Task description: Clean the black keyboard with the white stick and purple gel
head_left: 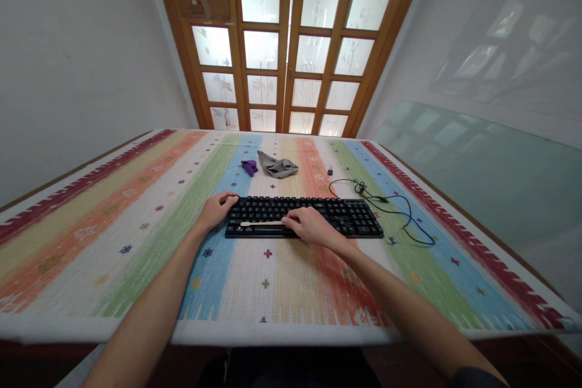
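A black keyboard (pixel 336 209) lies flat on the table in front of me. My left hand (pixel 216 210) is at its upper left corner, thumb and fingers closed on the edge. Between the thumb and fingers of my right hand (pixel 308 224) is a slim whitish toothbrush (pixel 264 224). It points left, low over the bottom key rows near the space bar, with its head towards the keyboard's left end. Whether the bristles touch the keys is too small to tell.
Behind the keyboard lie a crumpled grey cloth (pixel 278 167) and a small purple cloth (pixel 249 167). A small dark USB plug (pixel 330 171) is farther right. The keyboard's black cable (pixel 411 215) loops over the striped tablecloth (pixel 150 254). Wooden glazed doors (pixel 284 42) stand beyond the table.
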